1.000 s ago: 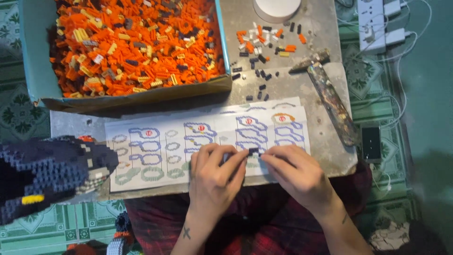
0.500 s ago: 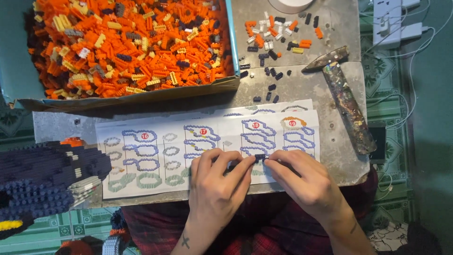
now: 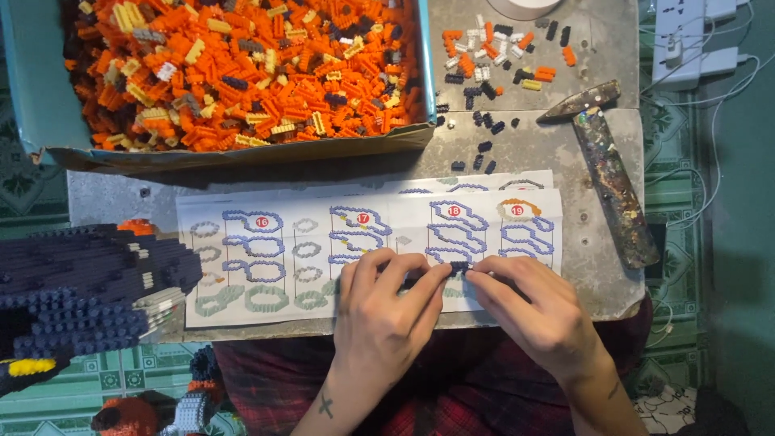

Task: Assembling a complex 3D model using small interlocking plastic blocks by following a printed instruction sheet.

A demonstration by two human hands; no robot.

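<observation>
Landmark: instruction sheet (image 3: pixel 307 242), white paper printed with blue, grey and orange outline diagrams, lying flat on the grey worktop (image 3: pixel 597 210).
Lap: dark red checked cloth below the sheet's near edge, under both wrists.
Left hand (image 3: pixel 379 315): rests on the near edge of the sheet, right of its middle; fingers curled in, thumb and forefinger pinched on the small dark brick piece.
Right hand (image 3: pixel 533 311): rests on the near right part of the sheet, fingertips meeting those of the left hand; pinched on the same piece from the other side.
Small dark brick piece (image 3: pixel 459 266): tiny navy block assembly, held between both hands' fingertips just above the sheet's lower row of diagrams.
Dark blue brick model (image 3: pixel 81 291): large, built of small navy blocks with white and yellow patches, just left of the sheet, overlapping its left edge.
Orange and dark figure (image 3: pixel 153 412): small brick build, nearer than the sheet's left corner, partly cut off.
Hammer (image 3: pixel 605 169): paint-spattered handle, metal head, lying right of the sheet, handle slanting past its right edge.
Loose bricks (image 3: pixel 500 64): scattered orange, white and dark pieces on the worktop beyond the sheet's right half.
Cardboard box (image 3: pixel 24 81): teal walls, beyond the sheet's left half, heaped with mostly orange bricks (image 3: pixel 242 73).
Power strip (image 3: pixel 686 40): white, with cables, beyond and right of the sheet.
</observation>
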